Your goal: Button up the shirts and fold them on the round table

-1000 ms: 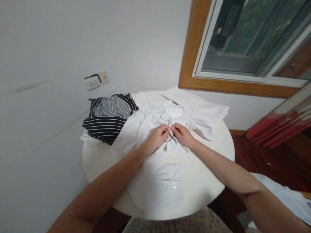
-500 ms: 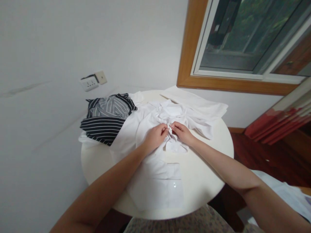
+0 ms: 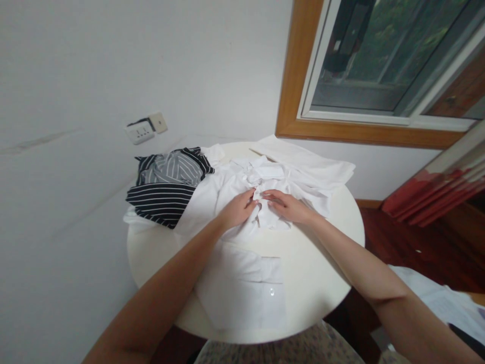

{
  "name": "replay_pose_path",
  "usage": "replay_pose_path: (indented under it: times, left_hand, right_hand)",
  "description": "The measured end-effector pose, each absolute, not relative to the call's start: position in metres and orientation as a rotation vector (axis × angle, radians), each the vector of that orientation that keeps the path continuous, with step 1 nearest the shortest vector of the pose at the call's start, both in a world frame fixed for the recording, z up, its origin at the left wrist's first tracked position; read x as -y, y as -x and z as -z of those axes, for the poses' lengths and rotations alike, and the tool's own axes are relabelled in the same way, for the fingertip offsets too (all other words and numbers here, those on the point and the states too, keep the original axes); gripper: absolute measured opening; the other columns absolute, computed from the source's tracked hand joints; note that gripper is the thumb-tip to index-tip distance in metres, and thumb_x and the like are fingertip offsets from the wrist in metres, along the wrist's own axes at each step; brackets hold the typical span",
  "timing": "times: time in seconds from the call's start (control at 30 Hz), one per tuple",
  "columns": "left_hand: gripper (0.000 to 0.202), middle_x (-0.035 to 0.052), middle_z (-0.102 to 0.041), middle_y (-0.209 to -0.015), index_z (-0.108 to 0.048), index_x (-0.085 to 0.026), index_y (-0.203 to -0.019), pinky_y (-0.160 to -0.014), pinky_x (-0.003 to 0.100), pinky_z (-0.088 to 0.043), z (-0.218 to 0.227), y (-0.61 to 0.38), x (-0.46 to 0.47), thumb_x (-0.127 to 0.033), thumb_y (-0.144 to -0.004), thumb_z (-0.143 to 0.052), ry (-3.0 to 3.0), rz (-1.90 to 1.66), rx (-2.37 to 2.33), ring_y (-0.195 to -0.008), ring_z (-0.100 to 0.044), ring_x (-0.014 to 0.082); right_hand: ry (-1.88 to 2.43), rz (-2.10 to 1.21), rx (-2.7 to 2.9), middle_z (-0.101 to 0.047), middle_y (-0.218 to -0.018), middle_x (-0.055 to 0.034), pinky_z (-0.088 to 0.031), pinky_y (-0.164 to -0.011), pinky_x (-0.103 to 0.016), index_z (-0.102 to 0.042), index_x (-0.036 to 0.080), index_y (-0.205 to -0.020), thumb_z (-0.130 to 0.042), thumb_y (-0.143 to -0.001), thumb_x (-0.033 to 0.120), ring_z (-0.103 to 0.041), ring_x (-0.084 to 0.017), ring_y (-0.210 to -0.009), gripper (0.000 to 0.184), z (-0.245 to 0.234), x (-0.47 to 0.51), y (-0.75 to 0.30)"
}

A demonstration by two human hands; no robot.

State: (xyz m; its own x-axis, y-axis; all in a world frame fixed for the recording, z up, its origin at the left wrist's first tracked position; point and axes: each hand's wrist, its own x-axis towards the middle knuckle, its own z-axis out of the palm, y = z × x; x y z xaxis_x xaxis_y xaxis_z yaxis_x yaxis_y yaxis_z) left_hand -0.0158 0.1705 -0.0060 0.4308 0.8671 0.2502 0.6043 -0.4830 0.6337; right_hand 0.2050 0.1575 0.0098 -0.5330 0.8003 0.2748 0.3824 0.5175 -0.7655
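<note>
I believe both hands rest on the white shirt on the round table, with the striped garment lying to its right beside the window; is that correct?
Not quite. In the head view the striped garment lies to the left of the white shirt, below the wall socket, not beside the window. The left hand and right hand do both rest on that shirt on the round table.

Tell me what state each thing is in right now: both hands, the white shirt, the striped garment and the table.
Left hand: on the shirt, fingers curled, grip unclear.
Right hand: open, lying flat on the shirt.
White shirt: spread on the table, flat near the person, bunched under the hands.
Striped garment: crumpled at the table's left edge.
Table: partly covered by clothes.
</note>
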Motion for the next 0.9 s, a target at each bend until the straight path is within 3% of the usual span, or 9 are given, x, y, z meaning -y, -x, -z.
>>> replay_pose_path:
  times: [0.1, 0.2, 0.27, 0.37, 0.47, 0.6, 0.77, 0.9]
  left_hand:
    - [0.08, 0.0205, -0.043, -0.143, -0.033, -0.01, -0.142, -0.108, 0.041, -0.031, 0.003, 0.018, -0.165, -0.053, -0.079, -0.057, -2.322, -0.614, -1.306, -0.131, -0.042, 0.0317]
    - [0.097, 0.0227, -0.043, -0.142, -0.028, -0.008, -0.144, -0.106, 0.041, -0.032, -0.005, 0.021, -0.156, -0.05, -0.067, -0.069, -2.415, -0.482, -1.339, -0.13, -0.041, 0.0352]
    - [0.088, 0.0199, -0.049, -0.137, -0.034, -0.01, -0.141, -0.105, 0.039, -0.034, -0.013, 0.025, -0.151, -0.038, -0.066, -0.07, -2.502, -0.397, -1.347, -0.127, -0.044, 0.0332]
    - [0.057, 0.0131, -0.058, -0.125, -0.053, -0.017, -0.125, -0.1, 0.036, -0.037, -0.029, 0.033, -0.147, -0.021, -0.069, -0.061, -2.588, -0.257, -1.469, -0.118, -0.051, 0.0284]
    - [0.032, 0.0087, -0.064, -0.108, -0.064, -0.02, -0.103, -0.088, 0.034, -0.043, -0.043, 0.045, -0.149, -0.017, -0.072, -0.055, -2.543, -0.174, -1.668, -0.1, -0.059, 0.0245]
    - [0.017, 0.0067, -0.066, -0.097, -0.065, -0.022, -0.091, -0.079, 0.03, -0.043, -0.051, 0.062, -0.16, -0.022, -0.078, -0.053, -2.514, -0.365, -1.861, -0.091, -0.06, 0.0226]
    - [0.017, 0.0067, -0.062, -0.095, -0.06, -0.022, -0.095, -0.072, 0.03, -0.042, -0.06, 0.073, -0.167, -0.026, -0.081, -0.051, -2.513, -0.833, -1.979, -0.086, -0.057, 0.0226]
    - [0.017, 0.0055, -0.061, -0.093, -0.06, -0.021, -0.093, -0.073, 0.028, -0.042, -0.067, 0.08, -0.169, -0.029, -0.079, -0.055, -2.494, -1.013, -1.793, -0.082, -0.056, 0.0199]
  right_hand:
    - [1.083, -0.702, 2.33, -0.06, -0.124, -0.0082, -0.044, -0.092, -0.037, -0.05, 0.024, -0.128, -0.059, -0.084, 0.036, -0.059, -0.022, -0.107, 0.046, -0.016, -0.153, -0.214]
    - [1.312, -0.509, 2.505, -0.058, -0.127, -0.0124, -0.043, -0.091, -0.039, -0.052, 0.021, -0.126, -0.073, -0.071, 0.045, -0.056, -0.028, -0.112, 0.064, -0.019, -0.15, -0.219]
    - [1.434, -0.383, 2.545, -0.058, -0.125, -0.0141, -0.042, -0.09, -0.038, -0.057, 0.02, -0.122, -0.075, -0.069, 0.043, -0.055, -0.03, -0.112, 0.061, -0.02, -0.151, -0.222]
    - [1.491, -0.245, 2.578, -0.064, -0.109, -0.0141, -0.042, -0.086, -0.034, -0.066, 0.018, -0.105, -0.07, -0.076, 0.032, -0.057, -0.028, -0.104, 0.032, -0.02, -0.155, -0.227]
    - [1.582, -0.089, 2.584, -0.065, -0.096, -0.0149, -0.042, -0.08, -0.033, -0.071, 0.017, -0.087, -0.062, -0.079, 0.02, -0.058, -0.028, -0.097, 0.012, -0.023, -0.16, -0.232]
    - [1.731, 0.033, 2.406, -0.065, -0.092, -0.0143, -0.041, -0.072, -0.031, -0.069, 0.017, -0.086, -0.054, -0.079, 0.013, -0.059, -0.026, -0.089, 0.017, -0.037, -0.159, -0.242]
    - [1.727, 0.161, 1.927, -0.064, -0.098, -0.0119, -0.042, -0.069, -0.031, -0.061, 0.019, -0.104, -0.045, -0.085, 0.02, -0.059, -0.023, -0.081, 0.025, -0.056, -0.155, -0.255]
    - [1.472, -0.036, 1.723, -0.062, -0.1, -0.0089, -0.045, -0.073, -0.033, -0.057, 0.021, -0.105, -0.042, -0.087, 0.025, -0.058, -0.02, -0.078, 0.024, -0.052, -0.162, -0.259]
